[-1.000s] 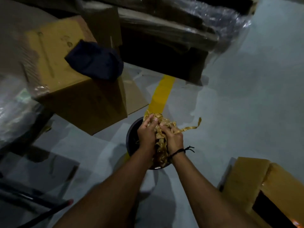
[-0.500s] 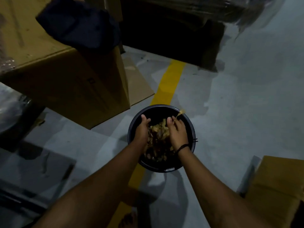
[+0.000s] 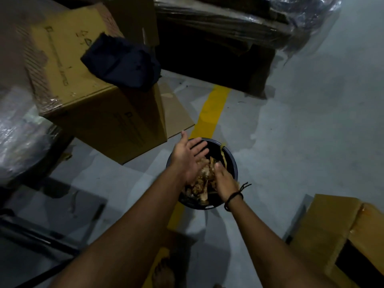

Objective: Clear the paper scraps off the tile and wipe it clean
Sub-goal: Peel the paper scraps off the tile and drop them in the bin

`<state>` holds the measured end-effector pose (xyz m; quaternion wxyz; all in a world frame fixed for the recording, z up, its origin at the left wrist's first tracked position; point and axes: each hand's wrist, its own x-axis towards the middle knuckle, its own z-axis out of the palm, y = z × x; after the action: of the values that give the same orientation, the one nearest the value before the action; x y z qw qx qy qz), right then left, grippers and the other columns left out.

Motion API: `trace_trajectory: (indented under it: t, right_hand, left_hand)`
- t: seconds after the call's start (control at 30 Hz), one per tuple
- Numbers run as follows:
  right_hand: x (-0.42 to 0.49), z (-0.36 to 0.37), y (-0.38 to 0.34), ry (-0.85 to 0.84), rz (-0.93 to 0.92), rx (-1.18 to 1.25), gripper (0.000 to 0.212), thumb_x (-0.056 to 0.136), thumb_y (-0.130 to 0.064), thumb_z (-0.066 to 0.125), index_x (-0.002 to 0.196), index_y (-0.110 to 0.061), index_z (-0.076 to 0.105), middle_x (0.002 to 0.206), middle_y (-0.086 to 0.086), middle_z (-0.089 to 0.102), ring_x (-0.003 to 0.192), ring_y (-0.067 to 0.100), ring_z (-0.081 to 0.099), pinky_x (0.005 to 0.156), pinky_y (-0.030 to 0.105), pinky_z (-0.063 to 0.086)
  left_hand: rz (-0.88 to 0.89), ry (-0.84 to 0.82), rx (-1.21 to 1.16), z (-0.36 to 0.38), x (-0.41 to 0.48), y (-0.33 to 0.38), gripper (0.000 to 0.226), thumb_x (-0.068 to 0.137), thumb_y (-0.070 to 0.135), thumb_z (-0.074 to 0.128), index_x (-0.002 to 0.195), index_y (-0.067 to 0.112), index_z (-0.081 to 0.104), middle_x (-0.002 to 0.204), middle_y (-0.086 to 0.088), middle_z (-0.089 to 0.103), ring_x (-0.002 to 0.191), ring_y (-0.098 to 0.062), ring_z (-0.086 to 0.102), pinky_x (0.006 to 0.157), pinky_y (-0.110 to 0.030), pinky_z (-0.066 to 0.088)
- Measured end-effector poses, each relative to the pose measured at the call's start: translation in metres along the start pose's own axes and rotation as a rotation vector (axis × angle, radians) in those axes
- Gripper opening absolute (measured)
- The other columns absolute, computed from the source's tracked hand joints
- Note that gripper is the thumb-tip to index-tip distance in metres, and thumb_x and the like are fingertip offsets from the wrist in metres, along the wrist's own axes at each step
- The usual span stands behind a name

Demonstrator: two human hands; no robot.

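Observation:
A round black bin (image 3: 232, 161) stands on the grey floor over a yellow line. Brown paper scraps (image 3: 204, 177) fill it, and one strip hangs over its far rim. My left hand (image 3: 188, 156) hovers above the bin's left side, fingers spread, holding nothing. Pressed against the scraps at the bin's right side is my right hand (image 3: 225, 181), fingers pointing down into the pile; a black cord circles its wrist. Whether it grips any scraps is unclear.
A large cardboard box (image 3: 99, 104) sits at the left with a dark blue cloth (image 3: 122, 63) on top. Another cardboard box (image 3: 340, 231) is at the lower right. Plastic-wrapped stacks (image 3: 239, 19) stand behind. A flat cardboard sheet (image 3: 176, 115) lies by the yellow line (image 3: 212, 111).
Both hands carried the bundle of scraps down into the bin. My left hand has since lifted off and opened; the right hand stays on the pile.

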<state>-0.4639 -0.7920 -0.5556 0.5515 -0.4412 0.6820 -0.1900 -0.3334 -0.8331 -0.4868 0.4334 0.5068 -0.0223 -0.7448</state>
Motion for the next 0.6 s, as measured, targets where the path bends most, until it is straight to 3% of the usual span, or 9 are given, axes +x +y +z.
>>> trace_trajectory:
  t: [0.1, 0.2, 0.33, 0.47, 0.6]
  right_hand:
    - [-0.032, -0.015, -0.038, 0.012, -0.070, 0.096, 0.055, 0.101, -0.049, 0.031, 0.149, -0.022, 0.032, 0.154, 0.000, 0.034, 0.141, 0.019, 0.032, 0.115, 0.034, 0.026]
    - [-0.072, -0.031, -0.083, 0.009, -0.091, 0.206, 0.054, 0.100, -0.050, 0.032, 0.144, -0.020, 0.042, 0.148, 0.002, 0.044, 0.135, 0.017, 0.041, 0.114, 0.038, 0.032]
    - [-0.136, -0.056, -0.142, -0.005, -0.047, 0.323, 0.078, 0.084, -0.075, 0.035, 0.136, -0.018, 0.052, 0.140, 0.003, 0.053, 0.126, 0.018, 0.050, 0.111, 0.044, 0.038]
    - [-0.208, -0.077, -0.206, -0.045, -0.029, 0.438, 0.060, 0.100, -0.052, 0.028, 0.135, -0.008, 0.049, 0.135, 0.010, 0.054, 0.118, 0.022, 0.053, 0.105, 0.040, 0.041]
    - [-0.288, -0.077, -0.266, -0.124, -0.083, 0.432, 0.062, 0.100, -0.053, 0.028, 0.138, -0.008, 0.046, 0.133, 0.011, 0.055, 0.120, 0.025, 0.055, 0.101, 0.041, 0.044]
  left_hand:
    - [-0.003, 0.001, 0.056, 0.021, -0.038, 0.003, 0.072, 0.095, 0.062, 0.021, 0.139, 0.010, 0.042, 0.144, -0.013, 0.045, 0.132, -0.032, 0.041, 0.106, -0.045, 0.034]
    - [-0.009, -0.012, 0.069, 0.047, -0.090, 0.011, 0.071, 0.096, 0.060, 0.020, 0.139, 0.009, 0.043, 0.143, -0.014, 0.046, 0.132, -0.031, 0.042, 0.101, -0.041, 0.036]
    - [0.060, 0.030, 0.094, 0.078, -0.177, 0.037, 0.068, 0.097, 0.058, 0.022, 0.136, 0.008, 0.045, 0.142, -0.014, 0.048, 0.131, -0.031, 0.044, 0.106, -0.043, 0.037]
    - [0.172, 0.086, 0.150, 0.100, -0.274, 0.068, 0.066, 0.097, 0.055, 0.024, 0.137, 0.007, 0.046, 0.140, -0.012, 0.050, 0.130, -0.029, 0.045, 0.106, -0.041, 0.036]
    - [0.330, 0.132, 0.192, 0.103, -0.369, 0.091, 0.061, 0.099, 0.052, 0.024, 0.133, 0.008, 0.048, 0.140, -0.010, 0.049, 0.131, -0.025, 0.045, 0.111, -0.042, 0.032]
